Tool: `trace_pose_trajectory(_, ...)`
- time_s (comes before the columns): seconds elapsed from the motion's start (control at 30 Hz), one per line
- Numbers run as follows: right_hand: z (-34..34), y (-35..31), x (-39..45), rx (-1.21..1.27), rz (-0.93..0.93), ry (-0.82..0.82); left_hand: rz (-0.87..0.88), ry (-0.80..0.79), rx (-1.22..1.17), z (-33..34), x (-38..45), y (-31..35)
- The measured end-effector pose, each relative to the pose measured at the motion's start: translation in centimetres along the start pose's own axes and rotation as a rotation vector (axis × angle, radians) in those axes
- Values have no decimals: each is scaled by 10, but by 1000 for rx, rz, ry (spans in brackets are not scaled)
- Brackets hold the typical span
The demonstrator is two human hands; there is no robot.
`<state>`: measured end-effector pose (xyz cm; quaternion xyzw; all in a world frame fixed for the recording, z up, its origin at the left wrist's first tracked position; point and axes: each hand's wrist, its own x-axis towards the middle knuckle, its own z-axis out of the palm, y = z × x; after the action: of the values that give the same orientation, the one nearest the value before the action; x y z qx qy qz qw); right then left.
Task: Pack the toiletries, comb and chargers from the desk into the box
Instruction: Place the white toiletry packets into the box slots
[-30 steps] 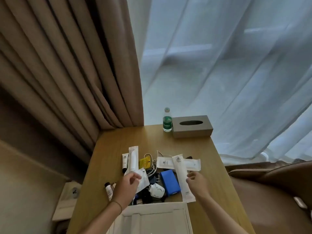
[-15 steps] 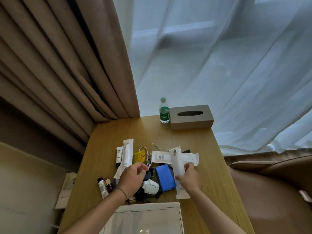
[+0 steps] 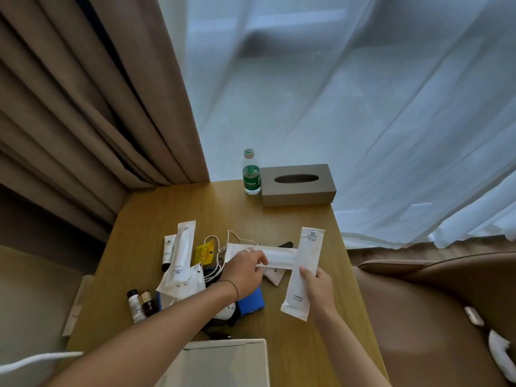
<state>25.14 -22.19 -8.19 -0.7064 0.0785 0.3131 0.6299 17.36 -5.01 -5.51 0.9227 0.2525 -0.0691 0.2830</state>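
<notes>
Box [image 3: 223, 361] sat nearest me at the table [image 3: 156, 216] edge, open; I could see nothing packed in it. My right hand [image 3: 318, 289] pinched a long white sachet [image 3: 304, 272], which half a second before lay flat across another; now it was raised and swung right, clear of the pile. My left hand [image 3: 245, 270] had crossed over from the chargers and gripped the second sachet [image 3: 268, 256], lying crosswise on the table. Judgement: two toiletries secured, next step is carrying both to the box. Still loose beyond my arms: blue charger [image 3: 252, 304], small bottles [image 3: 139, 303], tubes [image 3: 178, 252], white cable [image 3: 220, 247]. Far edge: water bottle [image 3: 251, 174], tissue box [image 3: 297, 184].
</notes>
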Motion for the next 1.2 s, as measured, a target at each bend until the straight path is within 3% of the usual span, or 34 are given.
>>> trace_pose_trajectory(0.4, -21, 2, -3, 93, 32, -10, 139, -111, 477, 27, 68, 12)
trace_pose_trajectory(0.63, -25, 5, -9, 82, 40, -4, 212, -44, 528, 31, 79, 15)
trace_pose_trajectory(0.9, -19, -14, -37, 78, 2, -3, 137, 73, 316, 1, 68, 20)
trace_pose_trajectory(1.2, 3, -43, -107, 51, -131, -149, 120, 323, -234, -72, 5, 24)
